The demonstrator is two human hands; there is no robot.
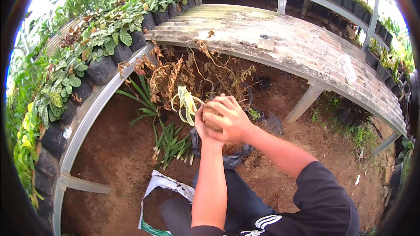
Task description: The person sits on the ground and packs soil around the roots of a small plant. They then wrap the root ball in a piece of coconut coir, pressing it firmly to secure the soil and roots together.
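Note:
Both of my hands are wrapped around a brown fibrous clump [213,123], which looks like a root ball. My left hand [202,127] supports it from the left and below. Over its top and right side lie the fingers of my right hand [231,114], hiding much of it. Pale yellow-green strap leaves [186,105] on a thin stem stick out to the left of the clump. Beneath my hands a black plastic bag [241,157] sits on the soil, with brown fibrous material partly visible in it.
Cut green leafy shoots [170,142] lie left of the black bag. A white sack of dark soil [157,205] stands near my knee. Dried brown plants [170,75] rise ahead, below a corrugated bench [229,26] bearing a clear plastic bottle [347,68]. Potted plants [101,67] line the left bench.

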